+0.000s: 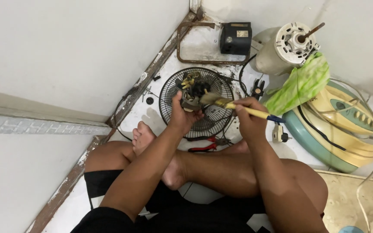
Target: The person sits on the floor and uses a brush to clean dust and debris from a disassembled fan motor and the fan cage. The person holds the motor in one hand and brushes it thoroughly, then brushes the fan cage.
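the person sits cross-legged on the white floor in a corner between two walls. at the right lies the pale green and cream fan base with its row of buttons, a green cloth draped against it, and behind that the white fan motor with its shaft pointing up. in front of the knees lies the round black fan grille, flat on the floor. beyond it a bent rusty rod and a small black box sit near the wall.

the left hand is closed around a small dark part with yellowish windings, held up over the grille. the right hand grips the yellow handle of a paintbrush, whose bristles touch the part. red-handled pliers lie on the floor just beside the bare foot, and a white plug rests near the fan base.
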